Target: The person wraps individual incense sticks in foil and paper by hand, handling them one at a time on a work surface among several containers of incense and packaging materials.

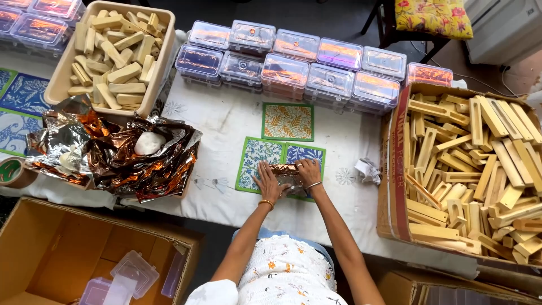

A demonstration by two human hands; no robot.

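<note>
Left hand [267, 182] and right hand [307, 171] together, pressed down on either end of a small foil-wrapped bar [284, 170] lying on patterned green and blue cards [256, 155] at the table's middle. Crumpled copper foil sheet [116, 152] off to the left, cardboard box of wooden pieces [474, 164] to the right, clear lidded boxes [316, 68] stacked beyond.

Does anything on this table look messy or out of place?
Mostly orderly. The crumpled foil sheet sprawls loosely over the table's left side with a white lump on it, and a scrunched paper scrap lies alone near the cardboard box of wooden pieces. Both hands press a small foil-wrapped block.
</note>
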